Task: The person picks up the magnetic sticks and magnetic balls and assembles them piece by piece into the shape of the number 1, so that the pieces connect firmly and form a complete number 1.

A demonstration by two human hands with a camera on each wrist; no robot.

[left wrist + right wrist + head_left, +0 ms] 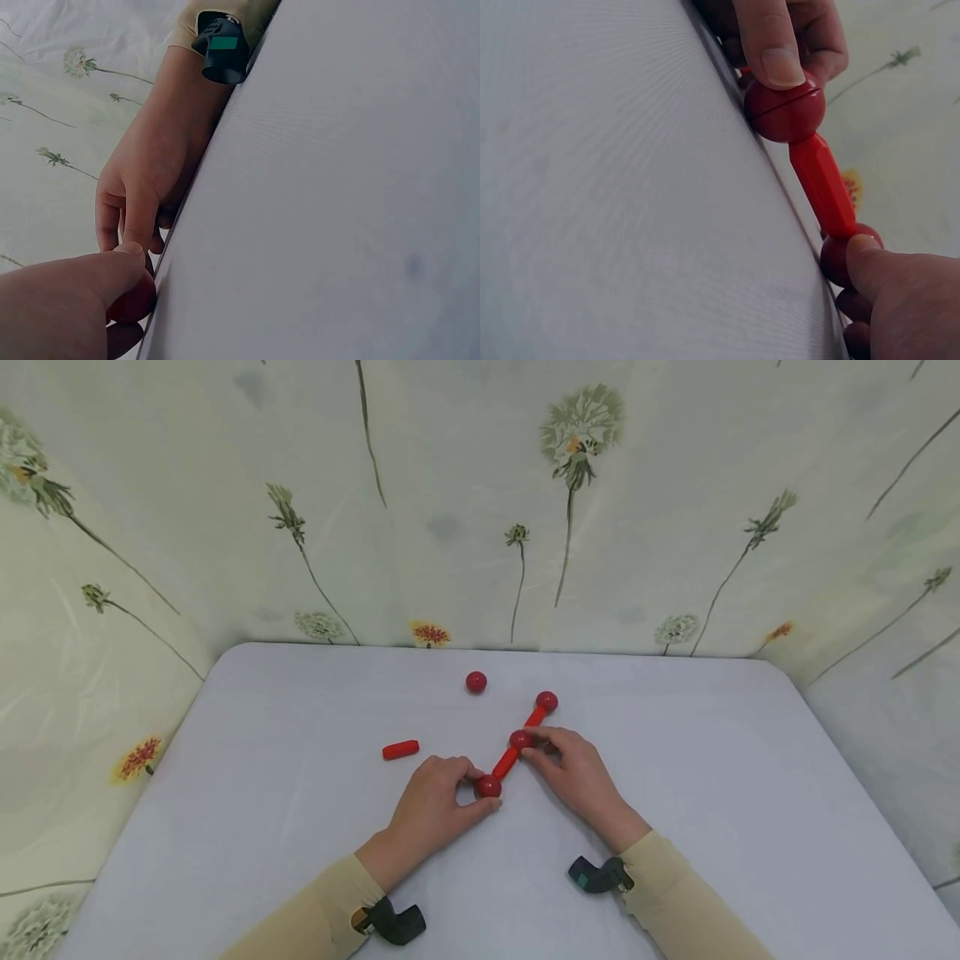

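Three red balls [547, 702] and two red rods [506, 763], linked just below frame centre, strike me as light, stiff and slightly slippery, best held by the balls, where the left hand [431, 797] pinches the lowest ball [488, 787] and the right hand [577, 772] the middle ball [519, 740].

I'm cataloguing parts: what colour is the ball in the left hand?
The ball is dark red; the right wrist view shows it best.
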